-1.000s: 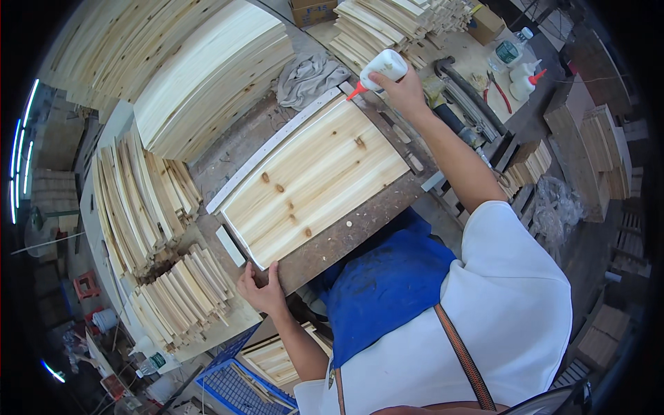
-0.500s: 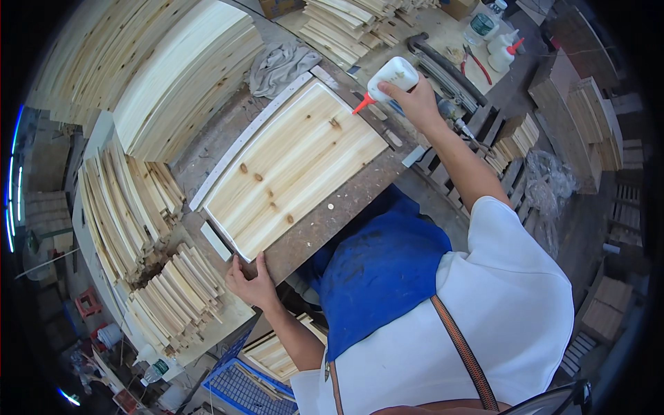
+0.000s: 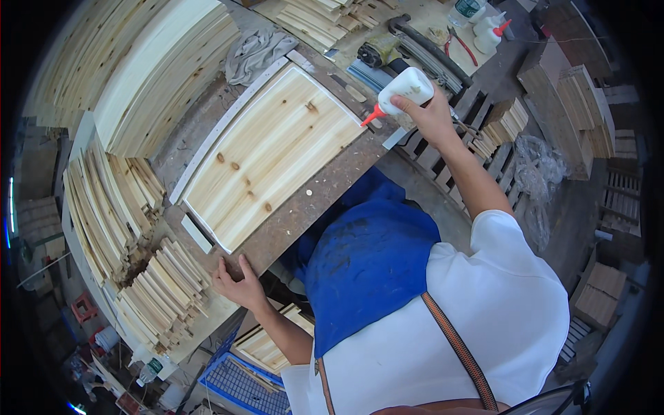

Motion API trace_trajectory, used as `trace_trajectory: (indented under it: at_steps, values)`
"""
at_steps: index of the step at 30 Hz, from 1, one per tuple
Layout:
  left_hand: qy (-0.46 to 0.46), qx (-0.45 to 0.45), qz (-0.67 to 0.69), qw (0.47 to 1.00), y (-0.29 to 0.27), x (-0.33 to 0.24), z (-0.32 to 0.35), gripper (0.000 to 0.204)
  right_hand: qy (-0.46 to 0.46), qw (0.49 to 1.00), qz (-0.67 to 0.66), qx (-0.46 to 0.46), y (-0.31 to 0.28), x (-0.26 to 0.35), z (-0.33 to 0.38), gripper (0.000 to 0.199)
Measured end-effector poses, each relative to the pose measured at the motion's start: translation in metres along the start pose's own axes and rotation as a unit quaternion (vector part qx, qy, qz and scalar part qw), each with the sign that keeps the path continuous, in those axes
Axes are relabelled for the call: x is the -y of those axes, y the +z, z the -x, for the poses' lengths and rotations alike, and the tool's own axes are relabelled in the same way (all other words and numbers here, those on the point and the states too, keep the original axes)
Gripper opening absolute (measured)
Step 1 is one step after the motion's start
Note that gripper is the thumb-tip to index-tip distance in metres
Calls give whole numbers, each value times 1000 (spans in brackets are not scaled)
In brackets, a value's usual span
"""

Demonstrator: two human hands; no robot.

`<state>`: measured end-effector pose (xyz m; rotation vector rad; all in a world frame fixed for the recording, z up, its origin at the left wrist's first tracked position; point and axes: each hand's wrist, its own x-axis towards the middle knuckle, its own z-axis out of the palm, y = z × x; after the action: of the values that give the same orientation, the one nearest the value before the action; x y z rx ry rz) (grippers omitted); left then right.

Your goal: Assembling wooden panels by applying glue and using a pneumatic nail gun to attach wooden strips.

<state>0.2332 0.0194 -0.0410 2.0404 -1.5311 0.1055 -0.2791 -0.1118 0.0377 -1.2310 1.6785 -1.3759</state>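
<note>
My right hand (image 3: pixel 430 116) grips a white glue bottle (image 3: pixel 408 90), tilted so that its red nozzle touches or nearly touches the right corner of a wooden panel (image 3: pixel 266 162). The panel is pale and knotty, with one curved long edge, and a white line of glue runs along its border. It lies flat on a brown workbench (image 3: pixel 294 220), against a curved pale strip (image 3: pixel 228 128). By the panel's near left corner, my left hand (image 3: pixel 237 282) rests at the bench edge, thumb and fingers apart, holding nothing.
Curved wooden slats (image 3: pixel 104 207) and shorter pieces (image 3: pixel 162 294) are stacked at left, below tall stacked boards (image 3: pixel 166 76). A grey cloth (image 3: pixel 256 57) lies behind the panel. At the far right are a hammer (image 3: pixel 432 45), red-handled pliers (image 3: pixel 460 47) and another glue bottle (image 3: pixel 490 38).
My right hand has drawn the nozzle along the panel's right short edge to its near right corner, and the glue line follows. The whole view has shifted slightly.
</note>
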Motion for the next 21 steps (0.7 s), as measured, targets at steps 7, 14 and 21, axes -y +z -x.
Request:
trace_trajectory:
  at_steps: [7, 14, 21]
  values:
    - [-8, 9, -28, 1000, -10, -5, 10, 51, -4, 998, 43, 39, 10, 4, 9, 48]
    - [2, 93, -84, 992, -29, -35, 21, 52, -38, 993, 49, 104, 43, 33, 16, 54]
    - [6, 132, -155, 979, -34, -66, 42, 67, -44, 985, 32, 163, 79, 43, 24, 60]
